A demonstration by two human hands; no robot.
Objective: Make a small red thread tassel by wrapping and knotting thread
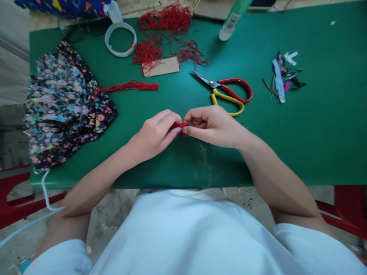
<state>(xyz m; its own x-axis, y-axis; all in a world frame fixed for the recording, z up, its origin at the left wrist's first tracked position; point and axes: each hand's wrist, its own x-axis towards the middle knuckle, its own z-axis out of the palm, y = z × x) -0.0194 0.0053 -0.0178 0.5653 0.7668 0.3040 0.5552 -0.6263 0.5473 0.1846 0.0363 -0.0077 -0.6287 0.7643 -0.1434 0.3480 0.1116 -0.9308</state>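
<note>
My left hand (156, 133) is closed, with thumb and fingers pinching a small bundle of red thread (182, 125). From the other side my right hand (215, 126) pinches the same bundle, its fingertips almost touching those of the left. Much of the thread is hidden by the fingers. Just beyond my right hand lie scissors (212, 83) with one red and one yellow handle, blades apart and pointing to the upper left. A red tassel (134, 86) rests on the green table (286, 145) beyond my left hand.
Tangled red thread (169, 19) lies at the back beside a cardboard strip (162, 67) and a tape ring (106, 40). Floral fabric (65, 103) covers the left side. A green bottle (233, 21) stands at the back; scraps (278, 80) lie at right.
</note>
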